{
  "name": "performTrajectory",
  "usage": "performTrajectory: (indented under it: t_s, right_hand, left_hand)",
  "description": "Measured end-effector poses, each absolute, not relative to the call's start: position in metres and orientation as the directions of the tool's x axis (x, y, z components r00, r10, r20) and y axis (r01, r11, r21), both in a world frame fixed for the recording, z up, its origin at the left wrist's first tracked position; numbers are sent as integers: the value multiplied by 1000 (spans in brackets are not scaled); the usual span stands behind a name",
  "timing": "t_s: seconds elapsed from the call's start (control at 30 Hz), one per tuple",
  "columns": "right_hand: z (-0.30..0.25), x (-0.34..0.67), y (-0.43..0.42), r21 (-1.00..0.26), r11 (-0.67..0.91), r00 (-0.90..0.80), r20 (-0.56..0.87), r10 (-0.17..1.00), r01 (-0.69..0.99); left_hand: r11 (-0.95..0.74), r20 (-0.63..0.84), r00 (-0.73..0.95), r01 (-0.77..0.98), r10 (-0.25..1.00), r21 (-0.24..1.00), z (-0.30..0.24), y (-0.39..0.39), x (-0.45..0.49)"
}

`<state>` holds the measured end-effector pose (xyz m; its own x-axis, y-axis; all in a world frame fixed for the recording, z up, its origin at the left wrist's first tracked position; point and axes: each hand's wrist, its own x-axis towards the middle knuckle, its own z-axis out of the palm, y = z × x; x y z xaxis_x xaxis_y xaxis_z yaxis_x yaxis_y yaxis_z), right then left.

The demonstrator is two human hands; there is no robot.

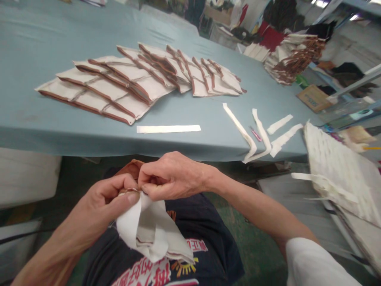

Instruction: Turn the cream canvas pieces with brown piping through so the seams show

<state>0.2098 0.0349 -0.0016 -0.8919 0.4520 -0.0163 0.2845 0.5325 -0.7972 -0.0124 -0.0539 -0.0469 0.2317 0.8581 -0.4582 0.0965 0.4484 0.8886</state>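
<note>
Both my hands hold one cream fabric piece with brown trim [154, 230] in front of my chest, below the table edge. My left hand [111, 198] pinches its upper edge between thumb and fingers. My right hand [171, 176] is closed in a pinch on the same edge, right beside the left thumb. The cloth hangs down folded over my dark printed shirt [190, 254]. A bit of brown trim [131, 169] shows above my left fingers.
A blue-grey table [44, 51] carries a fanned row of cream pieces with brown trim [139, 79], a white strip [168, 128] and several loose strips [262, 135] near the edge. A stack of similar pieces [294, 55] lies far right. White fabric [339, 171] lies at my right.
</note>
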Motion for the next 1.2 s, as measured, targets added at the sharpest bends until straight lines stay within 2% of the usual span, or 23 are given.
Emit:
performTrajectory:
  t_s: [0.13,0.37,0.6,0.73,0.83,0.97,1.1,1.2]
  right_hand:
    - [-3,209,32,-756,568,-880,-19,475,324]
    - [-11,209,27,-652,645,-853,-6,522,399]
    - [-15,219,20,-831,464,-833,3,554,306]
    - [-19,222,14,-957,259,-814,43,579,133]
    - [-18,224,14,-972,184,-808,-12,589,149]
    - [-10,227,12,-902,297,-789,-73,611,313]
    - [-8,227,8,-770,542,-784,89,615,338]
    - [-13,225,9,-748,613,-774,224,593,253]
  left_hand:
    - [428,-431,207,63,878,902,-47,-54,-7]
    - [267,-308,177,220,935,938,-41,-43,3]
    - [163,-219,107,381,970,910,-32,-43,17]
    - [155,-254,224,383,941,911,-32,-52,6]
    - [187,-315,308,380,898,906,-32,-57,-7]
    - [239,-377,357,374,854,896,-36,-60,-18]
    - [197,-314,355,327,881,924,-34,-55,-13]
    - [158,-272,330,332,904,930,-30,-50,-6]
